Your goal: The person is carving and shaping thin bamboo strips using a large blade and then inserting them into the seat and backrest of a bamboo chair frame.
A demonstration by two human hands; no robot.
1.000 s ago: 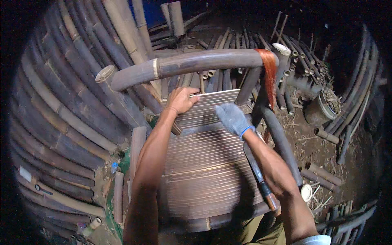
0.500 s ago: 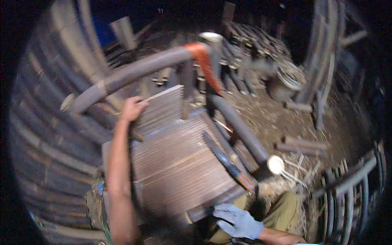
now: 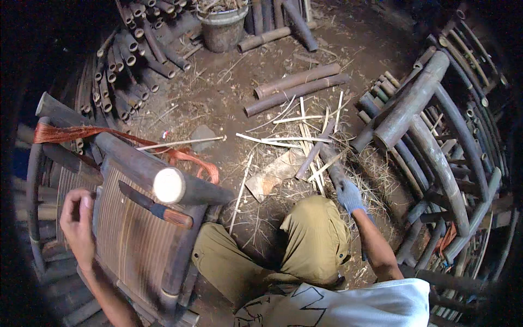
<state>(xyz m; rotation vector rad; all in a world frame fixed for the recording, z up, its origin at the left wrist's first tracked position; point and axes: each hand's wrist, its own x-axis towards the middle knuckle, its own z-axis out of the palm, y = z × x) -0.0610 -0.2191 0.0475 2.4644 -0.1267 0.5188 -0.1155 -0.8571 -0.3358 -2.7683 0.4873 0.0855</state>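
Bamboo chair (image 3: 136, 240) stands at left, a knife (image 3: 154, 207) on its seat (image 3: 111, 218) — bare left hand (image 3: 79, 223) half-curled at its edge, gloved right hand (image 3: 350, 197) at a dark bamboo piece (image 3: 334, 165); whether either grips cannot be told.

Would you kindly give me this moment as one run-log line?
left hand: bare, near slatted chair back | right hand: gloved, at dark stick, grip unclear | knife: wooden-handled, lying on slatted seat

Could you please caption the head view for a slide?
Knife on a slatted chair seat, between bare left hand and gloved right hand.
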